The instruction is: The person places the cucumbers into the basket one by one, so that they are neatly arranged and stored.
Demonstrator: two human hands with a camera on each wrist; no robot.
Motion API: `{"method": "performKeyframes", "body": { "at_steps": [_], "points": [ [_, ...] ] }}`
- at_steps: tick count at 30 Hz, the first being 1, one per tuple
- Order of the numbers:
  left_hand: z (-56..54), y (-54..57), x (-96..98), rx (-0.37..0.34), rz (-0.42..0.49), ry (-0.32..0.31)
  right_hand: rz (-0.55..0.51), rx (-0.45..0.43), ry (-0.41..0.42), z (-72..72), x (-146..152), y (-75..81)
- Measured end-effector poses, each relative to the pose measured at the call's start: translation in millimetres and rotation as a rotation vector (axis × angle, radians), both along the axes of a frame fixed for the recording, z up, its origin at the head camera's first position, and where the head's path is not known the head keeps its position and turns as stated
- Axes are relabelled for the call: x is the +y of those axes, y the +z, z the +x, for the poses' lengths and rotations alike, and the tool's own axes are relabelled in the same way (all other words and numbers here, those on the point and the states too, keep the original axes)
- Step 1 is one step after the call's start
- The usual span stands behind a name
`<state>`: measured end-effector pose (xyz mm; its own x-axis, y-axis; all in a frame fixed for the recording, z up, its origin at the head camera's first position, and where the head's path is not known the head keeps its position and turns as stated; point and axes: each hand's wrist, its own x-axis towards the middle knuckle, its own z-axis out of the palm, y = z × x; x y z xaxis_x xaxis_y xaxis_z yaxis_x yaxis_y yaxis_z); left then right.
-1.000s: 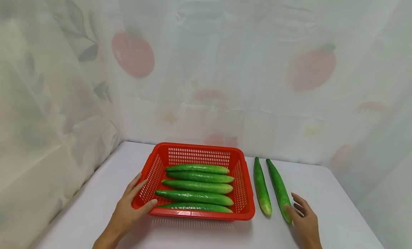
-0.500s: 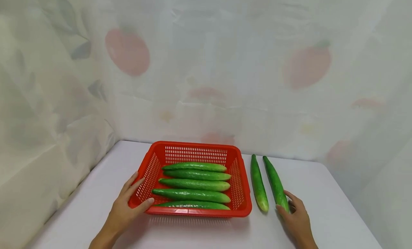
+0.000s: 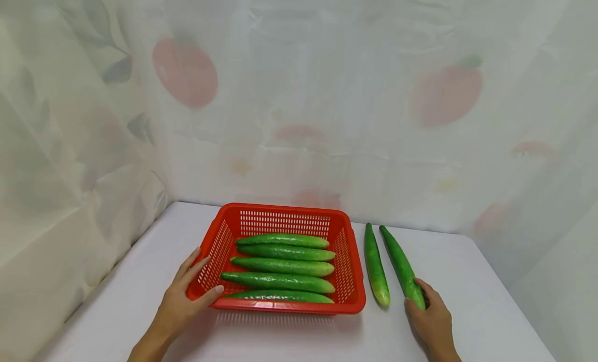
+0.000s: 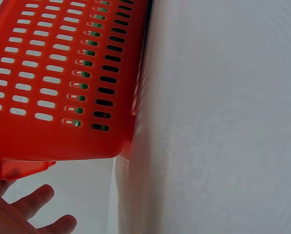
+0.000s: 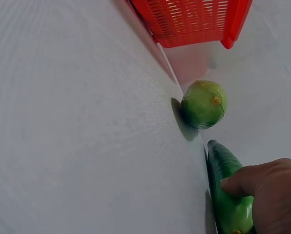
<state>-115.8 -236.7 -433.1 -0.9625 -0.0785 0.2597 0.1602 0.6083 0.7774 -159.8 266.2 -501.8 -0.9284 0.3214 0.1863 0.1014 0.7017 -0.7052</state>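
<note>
Near the front right of the table, my right hand grips the near end of a green cucumber, thumb on its left side and fingers round its right. In the right wrist view that cucumber lies along the table under my thumb. Just left of it lies a second cucumber, its pale end towards me. My left hand rests at the front left corner of a red plastic basket, fingers spread and thumb over the rim. Several cucumbers lie side by side, crosswise, in the basket.
A white table bears everything. Behind it hangs a pale curtain printed with fruit, and similar sheeting closes the left side. The basket's slotted wall fills the upper left of the left wrist view.
My right hand has moved in from beside the outer cucumber and taken hold of its near end. The head view has shifted slightly. My left hand stays at the basket's corner.
</note>
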Motion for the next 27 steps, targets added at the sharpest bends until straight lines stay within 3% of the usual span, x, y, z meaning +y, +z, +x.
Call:
{"method": "performKeyframes", "body": {
  "at_steps": [9, 18, 27],
  "points": [
    [-0.4, -0.1, 0.2, 0.002, 0.003, 0.0, -0.022, 0.079, -0.116, 1.6, 1.0, 1.8],
    [-0.3, -0.4, -0.1, -0.002, 0.009, -0.003, -0.271, 0.051, -0.219, 2.4, 4.8, 8.3],
    [-1.1, -2.5, -0.3, 0.014, 0.011, -0.004, -0.441, 0.052, -0.324, 2.7, 9.5, 9.2]
  ]
}}
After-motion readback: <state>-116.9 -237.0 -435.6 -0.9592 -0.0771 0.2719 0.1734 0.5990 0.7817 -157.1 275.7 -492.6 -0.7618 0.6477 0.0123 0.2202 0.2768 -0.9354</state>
